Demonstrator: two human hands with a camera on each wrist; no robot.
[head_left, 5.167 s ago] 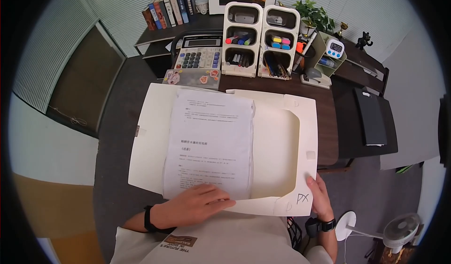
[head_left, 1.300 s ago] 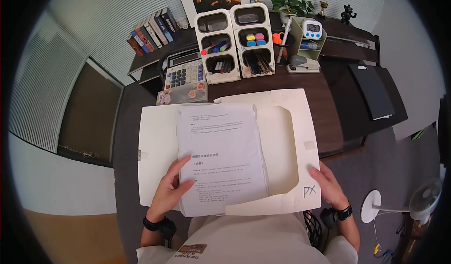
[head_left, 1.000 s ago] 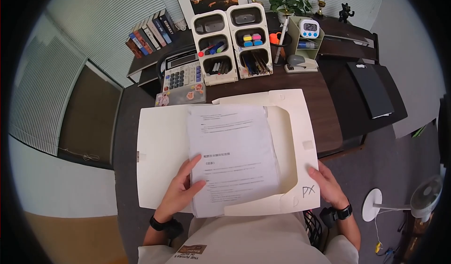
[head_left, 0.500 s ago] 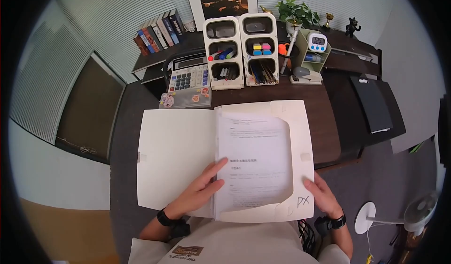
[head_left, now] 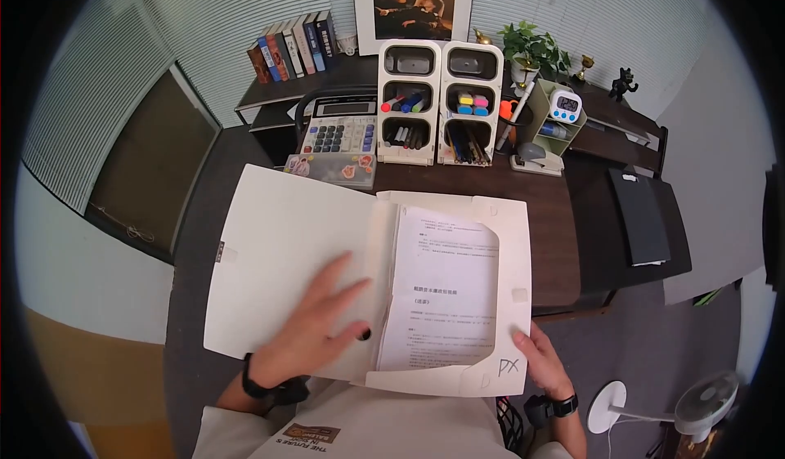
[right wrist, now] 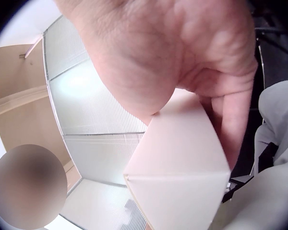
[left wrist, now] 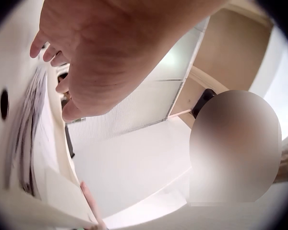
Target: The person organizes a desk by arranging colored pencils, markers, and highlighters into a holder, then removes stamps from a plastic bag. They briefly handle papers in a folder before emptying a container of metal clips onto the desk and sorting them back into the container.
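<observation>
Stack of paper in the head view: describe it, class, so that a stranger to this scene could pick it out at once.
Start at the brown desk; by its near side is the open cream box marked PX. Inside its right-hand half lies the stack of paper. Lines of dark print set it apart from the plain cover on its left.

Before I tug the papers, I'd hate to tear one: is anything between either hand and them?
For the right hand, yes: the flap marked PX lies between it and the papers, covering their right edge. For the left hand, nothing visible stands between: their left edge faces it, mostly uncovered.
</observation>
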